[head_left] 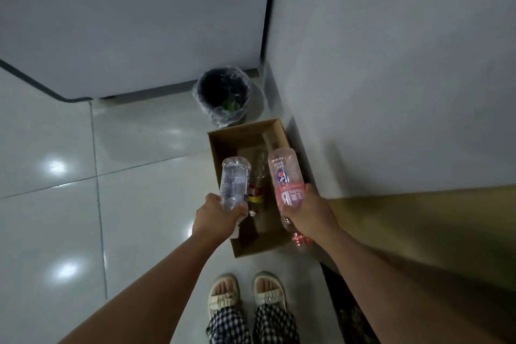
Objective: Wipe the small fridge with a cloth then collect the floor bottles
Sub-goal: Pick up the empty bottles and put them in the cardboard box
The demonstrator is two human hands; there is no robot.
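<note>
Two outstretched hands, left [216, 215] gripping clear bottle [234, 183], right [312, 212] gripping pink bottle [287, 184]

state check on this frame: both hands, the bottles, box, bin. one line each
Left hand: grips the clear plastic bottle.
Right hand: grips the pink plastic bottle.
Clear plastic bottle: held above the box, base pointing away.
Pink plastic bottle: held above the box, looks empty.
Brown cardboard box: open, on the floor against the wall.
Bottle with red and yellow label: lying inside the box.
Black round bin: upright, open, lined with clear plastic.
</note>
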